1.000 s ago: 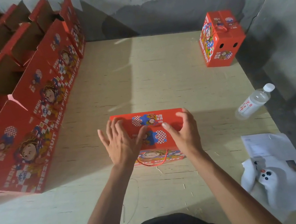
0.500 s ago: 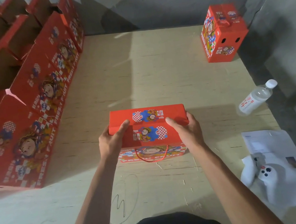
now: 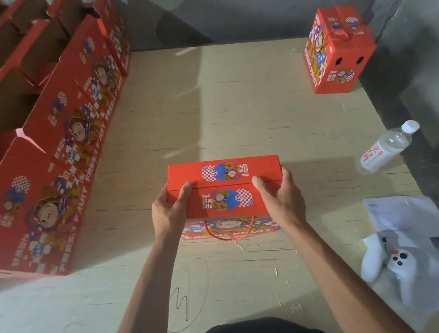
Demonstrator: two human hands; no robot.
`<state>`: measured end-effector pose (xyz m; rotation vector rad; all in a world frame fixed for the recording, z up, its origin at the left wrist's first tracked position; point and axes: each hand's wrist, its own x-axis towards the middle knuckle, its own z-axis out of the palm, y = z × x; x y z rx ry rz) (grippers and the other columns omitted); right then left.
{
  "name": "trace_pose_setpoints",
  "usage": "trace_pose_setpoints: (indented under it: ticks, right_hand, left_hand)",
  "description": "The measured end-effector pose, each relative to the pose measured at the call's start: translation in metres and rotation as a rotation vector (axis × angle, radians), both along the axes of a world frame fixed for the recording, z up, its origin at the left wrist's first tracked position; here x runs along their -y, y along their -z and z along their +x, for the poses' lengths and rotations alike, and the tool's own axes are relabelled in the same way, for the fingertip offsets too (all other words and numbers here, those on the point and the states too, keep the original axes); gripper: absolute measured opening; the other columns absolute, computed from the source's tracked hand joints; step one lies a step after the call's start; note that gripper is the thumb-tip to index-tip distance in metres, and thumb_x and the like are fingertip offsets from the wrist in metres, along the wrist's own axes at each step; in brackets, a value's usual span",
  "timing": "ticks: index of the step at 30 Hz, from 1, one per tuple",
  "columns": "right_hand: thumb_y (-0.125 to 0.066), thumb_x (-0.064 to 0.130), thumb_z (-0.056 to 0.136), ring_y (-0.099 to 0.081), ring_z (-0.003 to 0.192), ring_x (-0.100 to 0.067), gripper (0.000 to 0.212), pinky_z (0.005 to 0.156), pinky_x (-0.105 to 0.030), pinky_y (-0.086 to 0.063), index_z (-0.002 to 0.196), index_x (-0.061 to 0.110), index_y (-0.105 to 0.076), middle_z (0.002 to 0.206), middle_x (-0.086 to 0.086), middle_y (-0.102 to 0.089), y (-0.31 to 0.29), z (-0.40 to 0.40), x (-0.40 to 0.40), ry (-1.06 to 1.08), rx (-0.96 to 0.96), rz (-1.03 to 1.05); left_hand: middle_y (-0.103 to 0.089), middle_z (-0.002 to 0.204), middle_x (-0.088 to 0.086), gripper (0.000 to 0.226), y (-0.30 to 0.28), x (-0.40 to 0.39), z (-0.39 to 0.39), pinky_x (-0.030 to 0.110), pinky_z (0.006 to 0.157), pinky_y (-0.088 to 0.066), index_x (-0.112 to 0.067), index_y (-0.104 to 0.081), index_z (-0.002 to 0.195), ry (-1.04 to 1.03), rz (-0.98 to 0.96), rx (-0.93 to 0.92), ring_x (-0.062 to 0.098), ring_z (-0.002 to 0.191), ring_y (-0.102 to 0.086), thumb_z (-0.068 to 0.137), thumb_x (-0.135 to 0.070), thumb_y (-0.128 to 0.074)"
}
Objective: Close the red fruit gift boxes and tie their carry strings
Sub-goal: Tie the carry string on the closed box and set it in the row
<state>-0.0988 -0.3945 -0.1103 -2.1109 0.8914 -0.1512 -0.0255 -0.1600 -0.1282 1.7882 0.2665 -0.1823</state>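
Fingers of both hands are curled over the ends of the red gift box (image 3: 226,191), clamped on it: I see my left hand (image 3: 171,212) gripping its 9 o'clock end and my right hand (image 3: 283,199) its 3 o'clock end, thumbs lying on the top flaps. That box sits near the middle of the pale surface (image 3: 232,107), lid flaps folded shut, its red carry string (image 3: 231,233) hanging in a loose loop down the near face, untied.

From 9 to 11 o'clock a row of open red boxes (image 3: 48,152) lines the surface's left edge, well apart from my left hand. At 1 o'clock a closed, tied box (image 3: 338,51) stands near the far right corner. At 3 o'clock a water bottle (image 3: 387,145) lies by the right edge; at 5 o'clock papers (image 3: 409,226) and a white controller (image 3: 391,257). Bare board stretches between my box and the far edge at 12.
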Motion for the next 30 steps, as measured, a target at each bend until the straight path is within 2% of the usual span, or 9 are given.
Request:
trace_pose_setpoints:
  ticks: [8,14,16,17,19,22,24,28,30]
  right_hand:
    - [-0.053,0.055,0.1,-0.068,0.108,-0.029,0.059,0.092,-0.047,-0.055,0.147,0.02,-0.044,0.125,-0.005,-0.069,0.003,0.008,0.003,-0.027,0.003,-0.004]
    - [-0.07,0.055,0.09,-0.045,0.14,-0.016,0.091,0.11,-0.041,-0.044,0.161,0.029,-0.019,0.162,0.001,-0.035,0.002,0.017,0.022,-0.129,0.079,0.046]
    - [-0.073,0.056,0.087,-0.059,0.126,-0.019,0.085,0.103,-0.043,-0.051,0.155,0.03,-0.029,0.147,-0.001,-0.055,0.001,0.021,0.023,-0.146,0.067,0.104]
    - [-0.074,0.058,0.085,-0.064,0.117,-0.021,0.08,0.097,-0.043,-0.054,0.149,0.027,-0.036,0.134,-0.002,-0.063,0.001,0.024,0.023,-0.137,0.074,0.085]
    - [-0.074,0.064,0.081,-0.065,0.11,-0.025,0.073,0.089,-0.043,-0.055,0.134,0.022,-0.046,0.12,-0.003,-0.067,0.001,0.028,0.021,-0.114,0.083,-0.022]
    - [-0.071,0.07,0.079,-0.06,0.111,-0.031,0.07,0.087,-0.043,-0.052,0.119,0.018,-0.047,0.115,-0.008,-0.065,0.0,0.027,0.019,-0.098,0.045,-0.114]
    - [-0.068,0.069,0.082,-0.056,0.113,-0.034,0.066,0.087,-0.042,-0.049,0.117,0.017,-0.047,0.116,-0.011,-0.062,0.002,0.024,0.013,-0.096,0.026,-0.139]
    - [-0.055,0.076,0.087,-0.06,0.11,-0.035,0.067,0.086,-0.04,-0.048,0.118,0.017,-0.061,0.112,-0.013,-0.062,0.0,0.015,-0.001,-0.077,-0.103,-0.252]
    - [-0.046,0.081,0.087,-0.066,0.101,-0.035,0.072,0.08,-0.039,-0.05,0.106,0.016,-0.071,0.103,-0.014,-0.067,-0.003,0.008,-0.009,-0.149,-0.168,-0.329]
  left_hand:
    - [-0.078,0.081,-0.002,0.032,0.003,-0.001,0.008,0.048,0.076,-0.063,-0.025,-0.076,0.092,-0.039,0.026,0.007,0.022,0.079,-0.076,0.082,-0.056,-0.077]
    - [-0.075,0.072,-0.009,0.034,-0.005,-0.006,0.036,0.026,0.059,-0.052,-0.032,-0.078,0.083,0.018,0.123,0.042,0.006,0.062,-0.067,0.075,-0.064,-0.079]
    - [-0.071,0.067,-0.015,0.035,-0.01,-0.002,0.054,0.019,0.054,-0.045,-0.034,-0.075,0.077,0.034,0.219,0.1,0.002,0.06,-0.061,0.071,-0.068,-0.078]
    - [-0.072,0.075,-0.016,0.032,-0.012,0.0,0.061,0.018,0.06,-0.046,-0.036,-0.075,0.081,0.016,0.267,0.15,0.0,0.069,-0.063,0.072,-0.067,-0.079]
    - [-0.069,0.121,-0.006,0.046,-0.01,0.008,0.068,0.026,0.093,-0.048,-0.029,-0.071,0.117,-0.089,0.344,0.256,0.01,0.113,-0.061,0.08,-0.055,-0.08]
    - [-0.034,0.158,0.016,0.093,-0.004,0.026,0.056,0.037,0.121,-0.024,-0.004,-0.034,0.152,-0.35,0.224,0.151,0.029,0.148,-0.029,0.083,-0.047,-0.079]
    - [-0.032,0.154,0.02,0.101,-0.003,0.051,0.031,0.038,0.123,-0.019,0.001,-0.024,0.153,-0.404,0.056,0.027,0.035,0.148,-0.025,0.083,-0.049,-0.078]
    - [-0.047,0.145,0.013,0.089,0.004,0.076,0.004,0.047,0.118,-0.034,-0.009,-0.028,0.154,-0.323,-0.052,0.094,0.029,0.138,-0.044,0.086,-0.036,-0.078]
    - [-0.065,0.129,0.007,0.069,0.001,0.063,0.02,0.042,0.105,-0.049,-0.019,-0.048,0.145,-0.216,-0.006,0.115,0.02,0.12,-0.063,0.086,-0.035,-0.08]
